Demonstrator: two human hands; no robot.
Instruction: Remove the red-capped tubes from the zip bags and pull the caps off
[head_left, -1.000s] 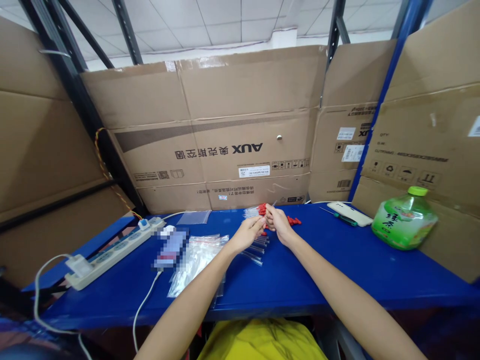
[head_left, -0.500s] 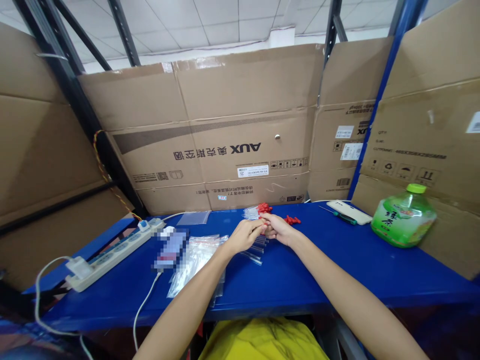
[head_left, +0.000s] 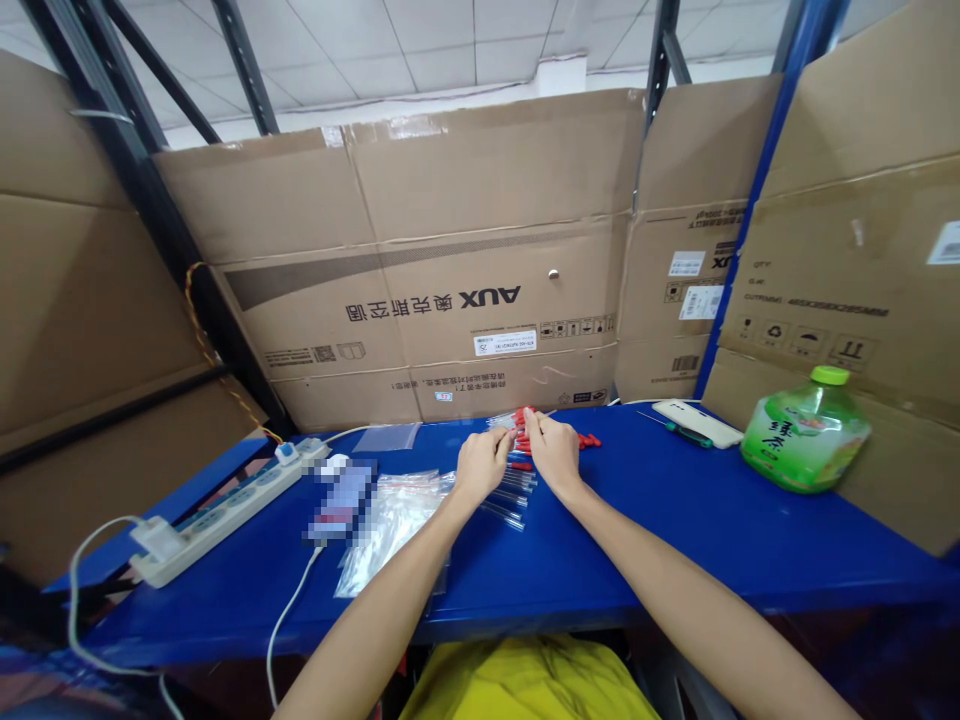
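My left hand (head_left: 484, 464) is closed in a pinch, its fingertips at the near side of a bunch of clear thin tubes (head_left: 498, 421) with red ends. What lies between those fingers is too small to make out. My right hand (head_left: 553, 452) is also closed, with thumb and fingertips at the red ends (head_left: 520, 413) of the bunch; its grip is partly hidden. Between and below the hands, several clear tubes (head_left: 513, 503) lie side by side on the blue table. More red pieces (head_left: 591, 440) show to the right of my right hand.
Clear plastic bags (head_left: 390, 530) are stacked left of my left forearm, beside a phone (head_left: 341, 500) on a cable. A white power strip (head_left: 232, 510) runs along the left. At right are a green screwdriver (head_left: 688, 434), a white flat case (head_left: 705, 424) and a green bottle (head_left: 806, 435). Cardboard (head_left: 450, 200) walls the back.
My hands were together over the tubes and have now come apart. The right fingers have moved up to the red ends; the left hand has shifted slightly left.
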